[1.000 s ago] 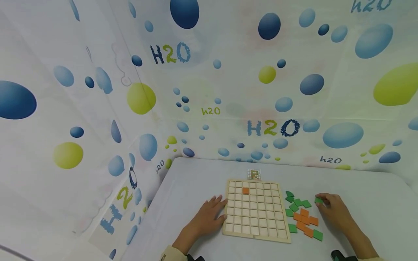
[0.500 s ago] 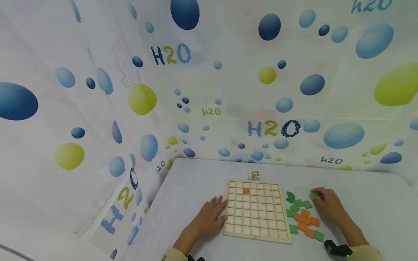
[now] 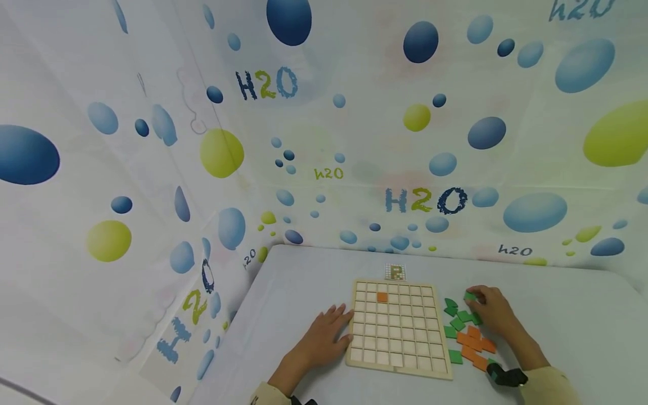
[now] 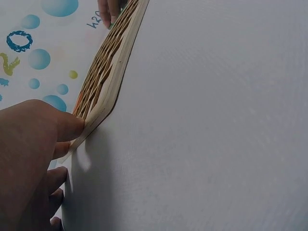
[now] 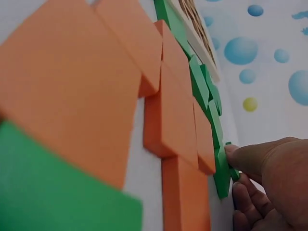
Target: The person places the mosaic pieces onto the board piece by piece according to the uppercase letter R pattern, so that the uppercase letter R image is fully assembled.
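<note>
A wooden grid board (image 3: 398,369) lies on the white table, with one orange square tile (image 3: 382,297) in a cell of its upper rows. My left hand (image 3: 324,337) rests by the board's left side, fingers spread and touching its edge; the left wrist view shows the thumb against the rim. To the right of the board, my right hand (image 3: 492,309) pinches a green tile (image 3: 470,296) between thumb and fingers, just beyond the loose pieces. In the right wrist view that green tile (image 5: 234,174) is partly hidden by the thumb.
Several loose green tiles (image 3: 455,356) and orange tiles (image 3: 467,340) lie beside the board's right edge, some overlapping. A small printed pattern card (image 3: 395,272) lies behind the board. A cloth with bubbles and H2O lettering hangs behind the table (image 3: 304,281).
My right hand has moved left with the green tile, from the outer right of the loose pieces to their far edge. My left hand stays at the board.
</note>
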